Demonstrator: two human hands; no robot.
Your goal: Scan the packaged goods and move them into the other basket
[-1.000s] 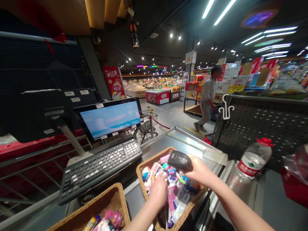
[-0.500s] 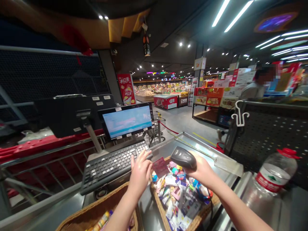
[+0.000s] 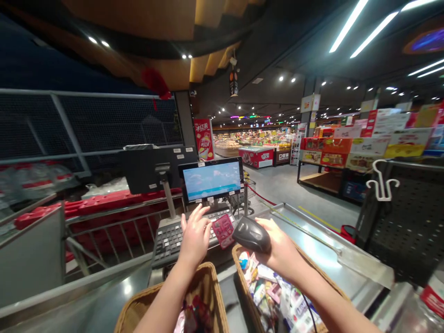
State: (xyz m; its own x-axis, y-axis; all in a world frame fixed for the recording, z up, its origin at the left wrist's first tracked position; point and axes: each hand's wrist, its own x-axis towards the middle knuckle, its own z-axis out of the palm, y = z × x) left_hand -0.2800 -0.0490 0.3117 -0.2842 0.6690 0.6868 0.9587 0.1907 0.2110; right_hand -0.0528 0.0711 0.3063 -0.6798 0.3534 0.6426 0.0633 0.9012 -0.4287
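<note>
My left hand (image 3: pixel 196 236) is over the keyboard (image 3: pixel 169 238), its outer fingers raised and spread. At its thumb side is a small red, shiny packet (image 3: pixel 224 230), which seems pinched there; the grip itself is partly hidden. Wrapped round a black handheld barcode scanner (image 3: pixel 251 235) is my right hand (image 3: pixel 279 247). The scanner's head points left, close to the packet. Beneath my right hand stands a wicker basket (image 3: pixel 239 273) full of small wrapped sweets (image 3: pixel 274 291). A second wicker basket (image 3: pixel 217 296), with a few dark red packets inside, lies under my left forearm.
A lit monitor (image 3: pixel 212 179) stands behind the keyboard, beside the dark back of another screen (image 3: pixel 145 171). The metal counter (image 3: pixel 312 240) extends right. A black perforated panel (image 3: pixel 412 208) carries a white hook (image 3: pixel 381 180). A plastic bottle (image 3: pixel 432 300) sits lower right.
The view has swung left. My left hand has lifted off the keyboard's right end, and the red packet is now raised in front of the scanner. The monitor's picture has changed.
</note>
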